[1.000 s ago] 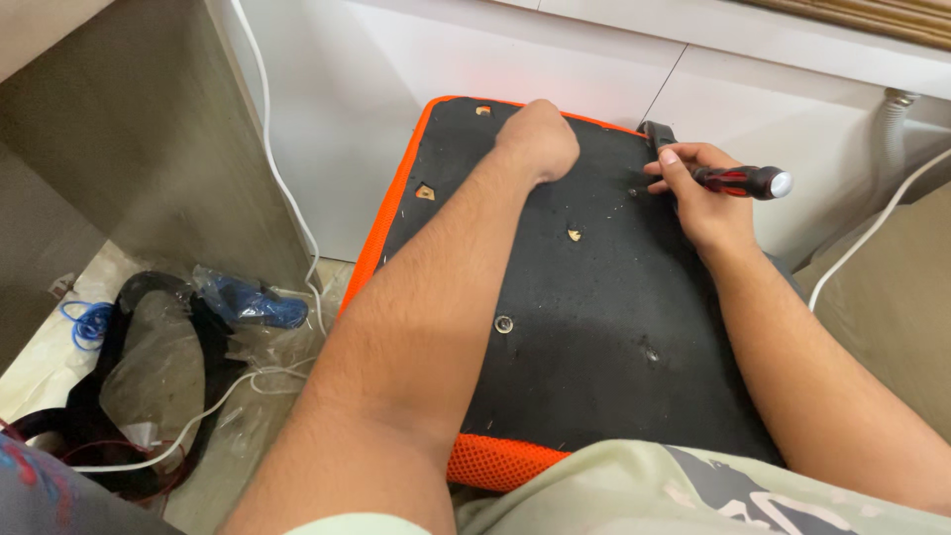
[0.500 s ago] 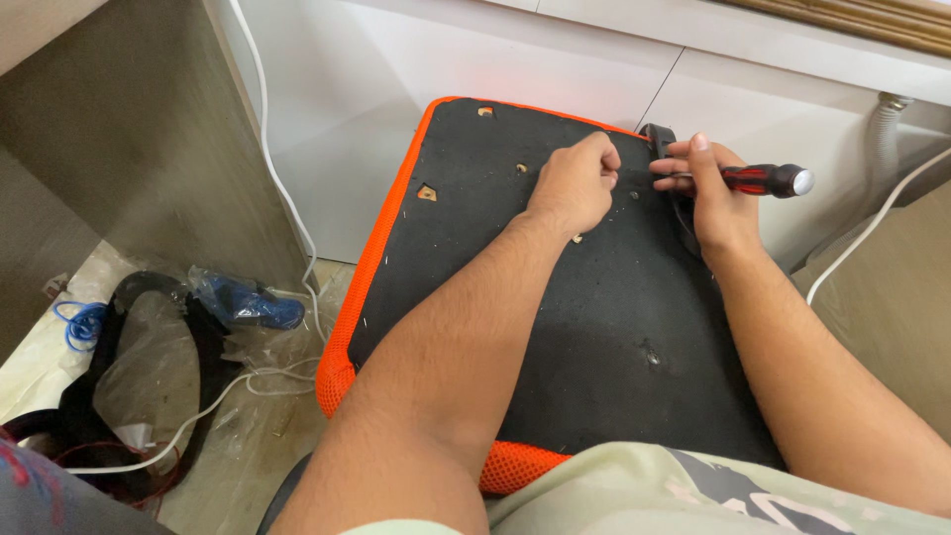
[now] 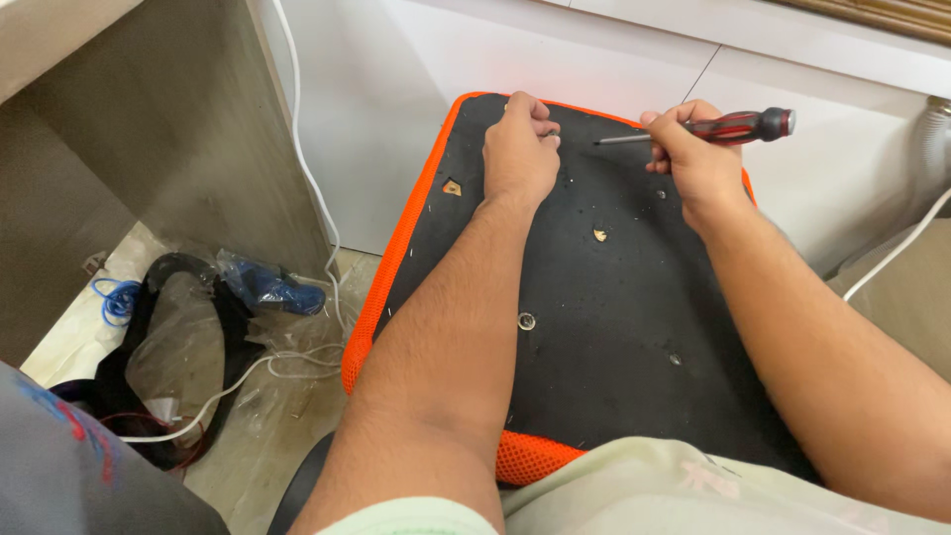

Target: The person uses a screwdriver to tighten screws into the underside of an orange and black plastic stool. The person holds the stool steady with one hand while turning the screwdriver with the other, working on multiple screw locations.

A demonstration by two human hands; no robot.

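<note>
An upturned chair seat [image 3: 614, 327], black underneath with an orange mesh rim, leans against my lap. My left hand [image 3: 520, 149] is closed in a fist near the seat's far edge, pinching a small dark part between thumb and finger. My right hand [image 3: 693, 149] grips a screwdriver [image 3: 728, 127] with a red and black handle. Its metal shaft points left toward my left hand, the tip a short gap from it. The black underside shows a metal insert [image 3: 526, 320] and several small torn holes.
A white cable [image 3: 307, 188] runs down the white wall at the left. On the floor lie a black curved chair part in clear plastic [image 3: 178, 327], a blue object in a bag [image 3: 277, 289] and a blue wire coil [image 3: 117, 297]. A wooden panel [image 3: 149, 129] stands at the left.
The screwdriver has been lifted and turned so its shaft points left. My left hand slid back toward the seat's far edge and closed on a small part. The view shifted slightly.
</note>
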